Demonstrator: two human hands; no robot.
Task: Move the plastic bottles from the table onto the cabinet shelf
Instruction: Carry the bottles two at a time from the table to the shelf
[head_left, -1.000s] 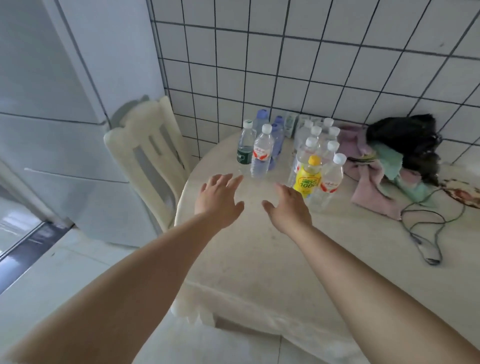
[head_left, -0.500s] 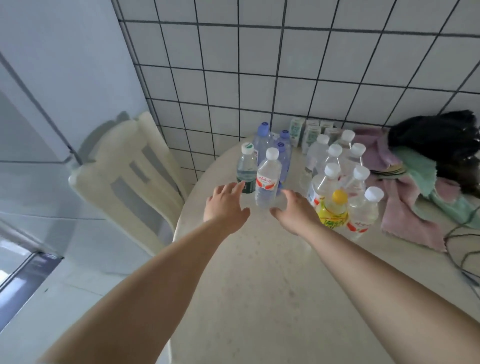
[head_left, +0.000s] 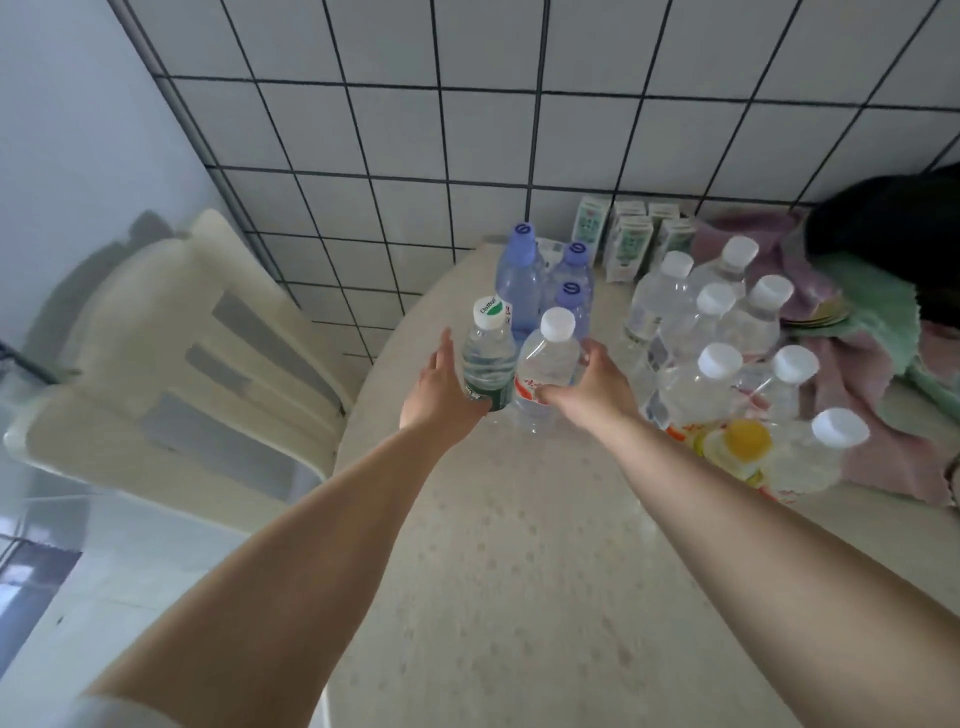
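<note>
Two clear bottles stand side by side near the far left of the round table (head_left: 519, 571). My left hand (head_left: 439, 392) wraps the green-labelled bottle (head_left: 487, 358) from the left. My right hand (head_left: 592, 387) wraps the red-labelled bottle (head_left: 545, 369) from the right. Both bottles stand on the table top. Behind them are three blue-capped bottles (head_left: 519, 280). To the right is a cluster of several clear white-capped bottles (head_left: 717, 332) and a yellow-capped juice bottle (head_left: 737, 449). The cabinet shelf is out of view.
A cream plastic chair (head_left: 197, 353) stands left of the table against the tiled wall (head_left: 519, 130). Small drink cartons (head_left: 628, 236) line the wall behind the bottles. Pink and green cloths (head_left: 872, 322) and a black bag (head_left: 904, 223) lie at the right.
Both hands have reached forward and closed around the two front bottles: left on the green-labelled one, right on the red-labelled one. The view has moved closer to the table.
</note>
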